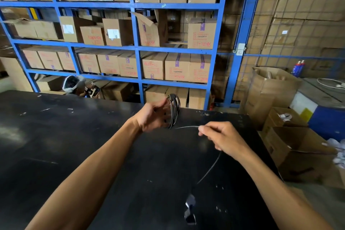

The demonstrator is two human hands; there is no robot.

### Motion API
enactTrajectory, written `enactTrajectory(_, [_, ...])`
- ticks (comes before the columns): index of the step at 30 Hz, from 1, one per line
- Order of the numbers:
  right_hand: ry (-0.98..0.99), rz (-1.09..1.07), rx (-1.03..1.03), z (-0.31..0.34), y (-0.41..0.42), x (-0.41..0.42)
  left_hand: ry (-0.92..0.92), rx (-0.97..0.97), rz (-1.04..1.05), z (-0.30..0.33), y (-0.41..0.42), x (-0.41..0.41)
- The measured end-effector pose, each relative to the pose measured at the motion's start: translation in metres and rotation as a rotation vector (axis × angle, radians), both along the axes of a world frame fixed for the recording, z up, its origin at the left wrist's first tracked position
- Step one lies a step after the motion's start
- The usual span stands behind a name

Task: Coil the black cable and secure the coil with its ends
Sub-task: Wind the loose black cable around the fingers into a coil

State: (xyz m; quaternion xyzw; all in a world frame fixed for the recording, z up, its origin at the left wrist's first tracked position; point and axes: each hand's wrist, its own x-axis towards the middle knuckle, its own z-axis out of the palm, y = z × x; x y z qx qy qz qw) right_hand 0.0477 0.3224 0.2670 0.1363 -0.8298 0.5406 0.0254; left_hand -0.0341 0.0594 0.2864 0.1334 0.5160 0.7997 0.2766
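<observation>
My left hand holds a coil of black cable upright above the black table, with several loops around its fingers. A loose strand runs from the coil's bottom to my right hand, which pinches it between thumb and fingers. Past my right hand the cable tail hangs down towards me and ends in a dark plug over the near part of the table.
Blue shelving packed with cardboard boxes stands behind the table. A person crouches low behind the table's far edge. Open cardboard boxes sit on the floor to the right, beside a blue cabinet.
</observation>
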Motion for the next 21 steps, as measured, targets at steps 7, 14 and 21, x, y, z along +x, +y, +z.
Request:
enactTrajectory(7, [0.091, -0.089, 0.028, 0.055, 0.015, -0.023, -0.017, -0.34, -0.265, -0.023, 0.011, 0.022])
enactTrajectory(14, [0.169, -0.186, 0.077, 0.043, 0.002, -0.043, 0.062, -0.128, -0.616, -0.003, 0.034, 0.037])
enactTrajectory(21, [-0.089, -0.137, -0.091, -0.011, -0.017, -0.035, 0.141, 0.232, -0.508, 0.025, 0.032, 0.033])
